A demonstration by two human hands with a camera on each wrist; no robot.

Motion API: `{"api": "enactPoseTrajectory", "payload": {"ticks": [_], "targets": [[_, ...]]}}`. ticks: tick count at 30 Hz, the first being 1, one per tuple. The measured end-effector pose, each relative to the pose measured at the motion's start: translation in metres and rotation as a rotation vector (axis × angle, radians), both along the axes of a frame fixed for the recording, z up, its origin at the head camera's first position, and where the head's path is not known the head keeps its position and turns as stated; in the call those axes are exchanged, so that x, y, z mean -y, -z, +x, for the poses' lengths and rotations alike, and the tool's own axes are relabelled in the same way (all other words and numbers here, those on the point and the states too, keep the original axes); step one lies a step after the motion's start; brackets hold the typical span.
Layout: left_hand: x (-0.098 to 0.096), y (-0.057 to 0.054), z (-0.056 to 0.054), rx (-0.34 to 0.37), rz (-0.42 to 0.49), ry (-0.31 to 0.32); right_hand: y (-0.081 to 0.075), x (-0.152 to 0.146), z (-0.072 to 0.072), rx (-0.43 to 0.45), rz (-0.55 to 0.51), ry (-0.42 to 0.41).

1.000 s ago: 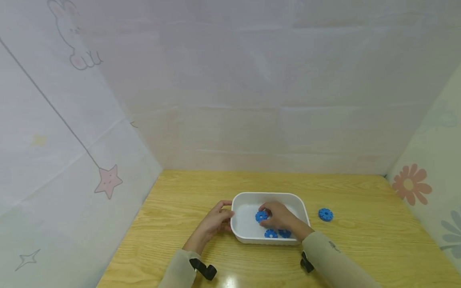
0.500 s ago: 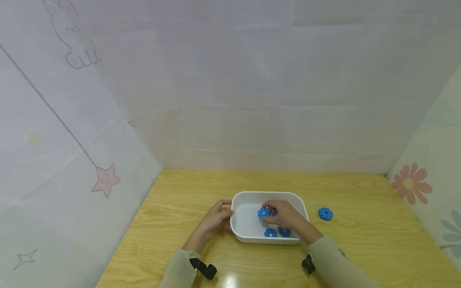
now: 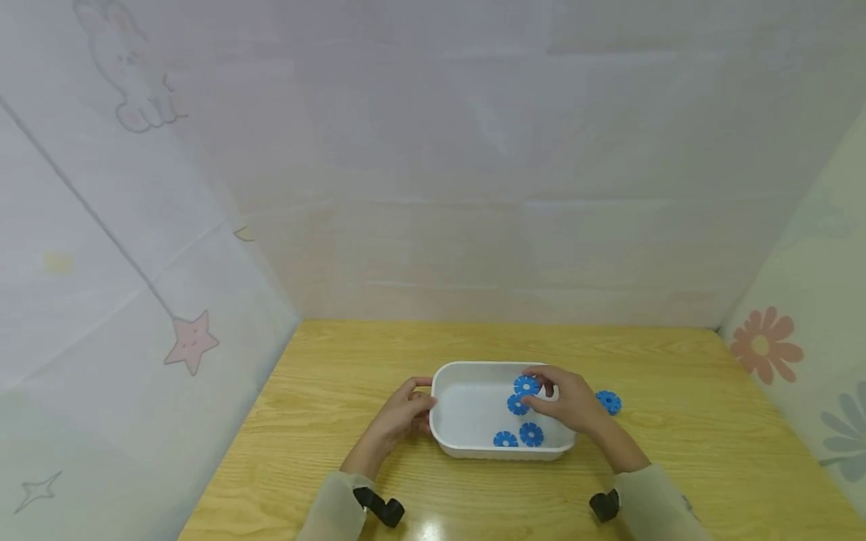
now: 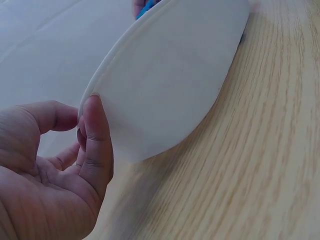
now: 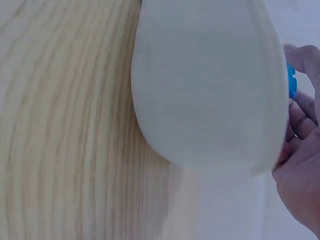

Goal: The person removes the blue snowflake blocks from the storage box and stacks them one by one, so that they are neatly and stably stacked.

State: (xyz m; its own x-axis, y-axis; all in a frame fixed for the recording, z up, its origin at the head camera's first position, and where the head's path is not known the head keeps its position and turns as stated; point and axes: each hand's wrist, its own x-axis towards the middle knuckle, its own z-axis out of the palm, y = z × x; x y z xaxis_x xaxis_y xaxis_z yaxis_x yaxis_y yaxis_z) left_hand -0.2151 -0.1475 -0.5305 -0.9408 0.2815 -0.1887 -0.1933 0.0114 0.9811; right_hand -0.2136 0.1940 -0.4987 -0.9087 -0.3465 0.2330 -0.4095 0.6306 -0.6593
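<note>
On the bench [image 3: 352, 361], the white tray [image 3: 467, 453] has its left rim pinched in my left hand [image 3: 404, 412]; my right hand [image 3: 570, 400] pinches a blue disc [image 3: 525, 384] over the right half. Work seems partway: three loose discs [image 3: 531, 434] lie inside, at least one outside disc [image 3: 612, 403] to the right.

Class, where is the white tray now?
In the head view, the white tray stands on the wooden table, the left hand gripping its left end, the right hand over its right.

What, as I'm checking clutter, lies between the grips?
The head view shows the white tray, bare toward the left grip, with blue discs nearer the right grip.
</note>
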Motion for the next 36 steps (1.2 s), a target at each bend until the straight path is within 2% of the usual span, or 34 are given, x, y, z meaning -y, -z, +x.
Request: {"api": "enactPoseTrajectory", "payload": {"ticks": [14,25,36], "targets": [[0.0,0.0,-0.001,0.015,0.001,0.011,0.0,-0.051,0.021,-0.108,-0.023,0.092],[0.0,-0.003,0.0,0.028,-0.001,0.001,0.006,-0.081,0.026,-0.164,-0.033,0.125],[0.002,-0.004,0.001,0.029,0.007,0.019,0.011,-0.107,0.023,-0.101,-0.05,0.183]]}}
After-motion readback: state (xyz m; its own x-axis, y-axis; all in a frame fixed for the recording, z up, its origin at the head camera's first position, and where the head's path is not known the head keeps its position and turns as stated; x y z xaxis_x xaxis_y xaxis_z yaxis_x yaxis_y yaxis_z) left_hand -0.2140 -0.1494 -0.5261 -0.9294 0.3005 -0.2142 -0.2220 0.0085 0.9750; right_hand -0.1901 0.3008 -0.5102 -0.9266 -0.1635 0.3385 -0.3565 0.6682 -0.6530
